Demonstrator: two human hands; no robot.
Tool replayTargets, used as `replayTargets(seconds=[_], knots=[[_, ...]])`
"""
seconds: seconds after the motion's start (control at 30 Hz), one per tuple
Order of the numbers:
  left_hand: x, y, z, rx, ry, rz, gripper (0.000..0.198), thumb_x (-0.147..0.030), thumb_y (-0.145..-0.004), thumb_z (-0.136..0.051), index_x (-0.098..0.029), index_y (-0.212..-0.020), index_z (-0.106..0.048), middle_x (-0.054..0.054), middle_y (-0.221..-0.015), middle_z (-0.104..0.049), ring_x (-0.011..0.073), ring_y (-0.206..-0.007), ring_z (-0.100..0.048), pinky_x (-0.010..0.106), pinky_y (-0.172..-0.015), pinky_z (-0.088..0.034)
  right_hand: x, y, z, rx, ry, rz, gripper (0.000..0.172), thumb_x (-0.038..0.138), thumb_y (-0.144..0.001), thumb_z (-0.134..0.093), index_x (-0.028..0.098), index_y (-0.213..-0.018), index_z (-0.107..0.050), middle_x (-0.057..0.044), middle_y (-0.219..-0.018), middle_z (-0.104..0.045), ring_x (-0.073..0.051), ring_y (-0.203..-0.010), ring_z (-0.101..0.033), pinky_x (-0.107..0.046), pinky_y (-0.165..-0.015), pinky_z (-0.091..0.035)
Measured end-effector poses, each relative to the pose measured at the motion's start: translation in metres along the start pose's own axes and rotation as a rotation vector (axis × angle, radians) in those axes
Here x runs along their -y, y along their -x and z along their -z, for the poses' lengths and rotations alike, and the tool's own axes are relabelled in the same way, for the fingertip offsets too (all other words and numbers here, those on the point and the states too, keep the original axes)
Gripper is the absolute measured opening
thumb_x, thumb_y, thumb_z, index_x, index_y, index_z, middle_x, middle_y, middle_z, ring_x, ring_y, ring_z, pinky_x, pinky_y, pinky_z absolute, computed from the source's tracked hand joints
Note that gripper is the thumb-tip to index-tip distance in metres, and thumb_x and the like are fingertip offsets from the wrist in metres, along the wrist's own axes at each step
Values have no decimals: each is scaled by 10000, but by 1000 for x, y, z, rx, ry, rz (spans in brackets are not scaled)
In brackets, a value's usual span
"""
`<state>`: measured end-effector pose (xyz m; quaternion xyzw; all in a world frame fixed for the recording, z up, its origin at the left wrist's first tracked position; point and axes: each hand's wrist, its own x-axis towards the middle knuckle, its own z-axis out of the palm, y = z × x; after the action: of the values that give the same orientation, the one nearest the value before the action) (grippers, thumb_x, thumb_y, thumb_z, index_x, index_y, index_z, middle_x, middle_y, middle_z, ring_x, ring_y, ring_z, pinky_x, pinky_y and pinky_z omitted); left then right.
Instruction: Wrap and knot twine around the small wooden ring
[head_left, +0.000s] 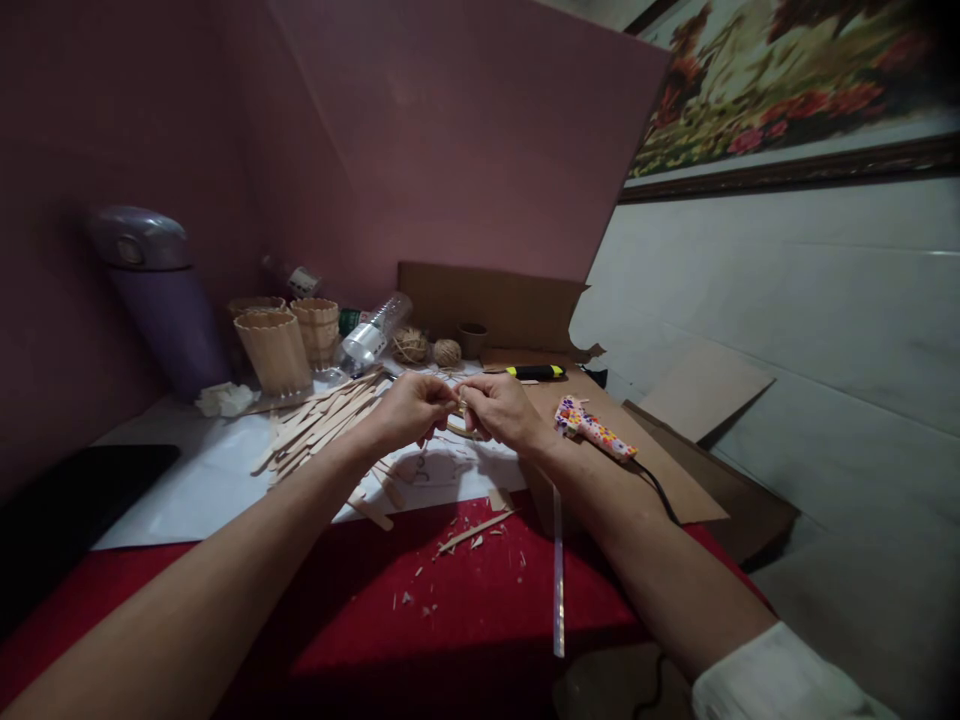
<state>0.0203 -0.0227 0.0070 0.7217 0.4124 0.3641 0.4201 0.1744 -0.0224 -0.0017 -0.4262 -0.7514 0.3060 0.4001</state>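
Observation:
My left hand (416, 408) and my right hand (496, 408) meet above the white paper, fingertips pinched close together. Something small and thin is between them, too hidden to name. Just under the hands shows part of a pale ring-shaped object (461, 428). A loose pile of wooden craft sticks (326, 420) lies beside my left hand. On the red cloth below are a broken stick (476, 532) and wood splinters (407, 598). To the right of my right hand, a flower-patterned glue gun (596, 430) rests on cardboard.
Craft-stick cups (274, 352), a plastic bottle (375, 335), twine balls (447, 352) and a small dark pot (472, 340) stand behind. A purple flask (169, 310) is at left. A black-yellow cutter (536, 372) lies on cardboard (675, 485). A clear strip (558, 580) overhangs the red cloth (360, 620).

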Motion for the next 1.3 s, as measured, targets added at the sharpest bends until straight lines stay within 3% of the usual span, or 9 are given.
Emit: replayTargets(seconds=[0.13,0.27,0.4,0.6,0.83,0.97,1.07,1.2,1.3], knots=[[7,-4,0,-80,-178,-138,118,-157,-746,-550,-151,-646,-612,-24,-474,-517,84,-368,-439,216,-387,-329,2,0,0,-6,-169,-91,219,211,-752,-423,167,-554,-507,50,-411,-516,-43,-257,-352,-166,-282,-243],[14,-4,1,-161,-598,-423,160,-153,-784,-519,-162,-674,-634,25,-585,-606,123,-550,-534,244,-563,-379,2,0,0,-5,-248,-171,170,177,-678,-421,168,-532,-507,44,-376,-517,-46,-231,-322,-165,-255,-207],[13,2,-1,-162,-1009,-583,222,-165,-852,-437,-143,-741,-628,73,-676,-626,159,-616,-556,267,-585,-367,0,-1,1,21,-308,-223,159,177,-620,-426,164,-477,-495,34,-341,-499,-44,-222,-306,-156,-239,-177],[10,5,-1,-203,-1189,-719,205,-122,-855,-417,-137,-826,-620,56,-706,-629,174,-646,-571,270,-565,-384,-3,-2,8,114,-298,-310,211,223,-632,-505,151,-435,-491,18,-320,-476,-38,-219,-302,-161,-242,-169],[9,5,-1,-106,-1240,-642,222,-108,-850,-406,-122,-849,-628,78,-729,-649,187,-664,-594,280,-576,-397,1,0,14,180,-223,-349,254,207,-696,-511,159,-450,-470,36,-314,-433,-41,-230,-278,-182,-263,-154],[15,2,0,-140,-1150,-526,242,-157,-866,-399,-124,-894,-637,94,-759,-670,190,-665,-605,284,-593,-396,-6,-3,15,225,-171,-336,179,227,-761,-521,145,-608,-565,37,-393,-498,-45,-272,-295,-191,-307,-181],[20,-3,5,-206,-993,-397,250,-203,-860,-418,-144,-903,-658,92,-764,-685,186,-672,-609,280,-617,-397,-13,-6,15,39,101,-261,132,185,-781,-531,130,-771,-650,-13,-567,-602,-74,-388,-440,-209,-397,-316],[20,-8,12,-271,-760,-241,225,-190,-809,-460,-148,-825,-681,60,-689,-673,160,-623,-583,258,-611,-387,-11,-5,10,-378,497,105,168,162,-797,-557,168,-909,-683,-87,-954,-639,-150,-780,-596,-257,-658,-432],[18,-10,12,-265,-664,-216,206,-169,-777,-479,-144,-788,-683,34,-632,-645,137,-581,-550,240,-585,-372,-6,-2,2,-321,505,266,115,225,-805,-599,159,-859,-675,-71,-910,-646,-149,-796,-589,-254,-692,-425]])
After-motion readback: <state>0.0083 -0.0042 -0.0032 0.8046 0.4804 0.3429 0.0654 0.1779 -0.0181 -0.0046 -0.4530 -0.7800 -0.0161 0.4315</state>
